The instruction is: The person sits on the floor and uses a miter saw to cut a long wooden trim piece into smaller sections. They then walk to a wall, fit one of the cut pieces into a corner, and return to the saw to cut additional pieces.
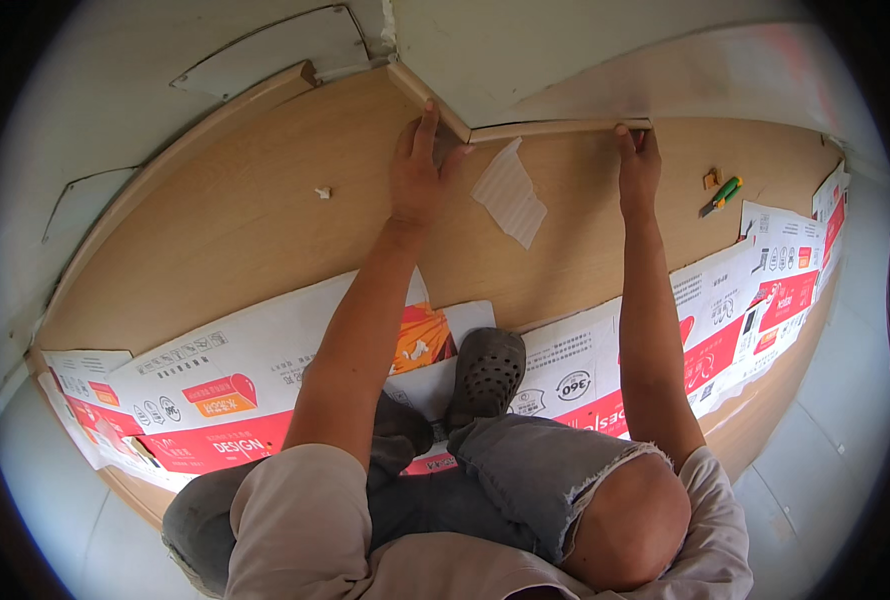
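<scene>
A narrow wood-coloured trim strip (555, 128) runs along the foot of the pale wall to the right of its outside corner. My right hand (640, 170) grips this strip near its right end, thumb in front and fingers curled; a small red bit shows by the fingers, too little to name. A shorter trim strip (449, 116) meets it at the corner from the left. Against that one rests my left hand (420, 180), its index finger stretched out and its thumb spread toward the corner. Between the hands lies a torn piece of white foam sheet (512, 198) on the wood-coloured board (265, 235).
A green-and-yellow utility knife (722, 197) and a small yellowish piece (712, 179) lie to the right. A white scrap (323, 192) sits at left. Printed red-and-white cardboard (255, 365) covers the near edge, under my dark clog (489, 370). More trim (185, 140) follows the left wall.
</scene>
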Tool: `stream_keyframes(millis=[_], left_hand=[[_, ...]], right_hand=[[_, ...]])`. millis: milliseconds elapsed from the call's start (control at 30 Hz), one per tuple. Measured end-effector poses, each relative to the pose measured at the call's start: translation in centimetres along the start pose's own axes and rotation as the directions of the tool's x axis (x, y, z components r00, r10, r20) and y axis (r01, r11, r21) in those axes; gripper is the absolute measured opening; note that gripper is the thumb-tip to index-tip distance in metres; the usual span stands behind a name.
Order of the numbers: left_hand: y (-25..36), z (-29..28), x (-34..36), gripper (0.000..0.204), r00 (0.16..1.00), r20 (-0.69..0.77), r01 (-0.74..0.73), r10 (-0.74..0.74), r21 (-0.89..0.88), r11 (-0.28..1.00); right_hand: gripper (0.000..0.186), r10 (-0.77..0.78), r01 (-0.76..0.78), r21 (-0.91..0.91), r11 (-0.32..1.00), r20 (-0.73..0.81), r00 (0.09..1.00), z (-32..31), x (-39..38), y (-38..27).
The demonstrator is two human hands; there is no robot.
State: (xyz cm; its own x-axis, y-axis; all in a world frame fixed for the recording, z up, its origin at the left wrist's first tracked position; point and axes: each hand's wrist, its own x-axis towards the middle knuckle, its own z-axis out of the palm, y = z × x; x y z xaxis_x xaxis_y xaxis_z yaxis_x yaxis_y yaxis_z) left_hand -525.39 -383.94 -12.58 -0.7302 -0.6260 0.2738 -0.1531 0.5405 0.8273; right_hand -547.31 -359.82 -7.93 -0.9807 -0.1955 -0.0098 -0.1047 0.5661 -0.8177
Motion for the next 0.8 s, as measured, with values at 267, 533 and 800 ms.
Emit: stream_keyframes(millis=[267, 533, 800], left_hand=[[0.3, -0.3, 0.3, 0.081, 0.999, -0.039, 0.008, -0.01, -0.056, 0.998], [0.4, -0.4, 0.5, 0.078, 0.997, -0.061, 0.044, -0.05, -0.098, 0.994], [0.7, -0.2, 0.3, 0.082, 0.998, -0.06, 0.013, -0.015, -0.046, 0.999]], right_hand=[[0.048, 0.03, -0.029, -0.029, 0.999, 0.025, 0.999, 0.0, 0.2, 0.0], [0.062, 0.044, -0.044, 0.004, 0.999, 0.013, 0.999, 0.0, 0.4, 1.1], [0.044, -0.006, 0.007, 0.038, 0.999, -0.029, 1.0, 0.4, 0.3, 1.6]])
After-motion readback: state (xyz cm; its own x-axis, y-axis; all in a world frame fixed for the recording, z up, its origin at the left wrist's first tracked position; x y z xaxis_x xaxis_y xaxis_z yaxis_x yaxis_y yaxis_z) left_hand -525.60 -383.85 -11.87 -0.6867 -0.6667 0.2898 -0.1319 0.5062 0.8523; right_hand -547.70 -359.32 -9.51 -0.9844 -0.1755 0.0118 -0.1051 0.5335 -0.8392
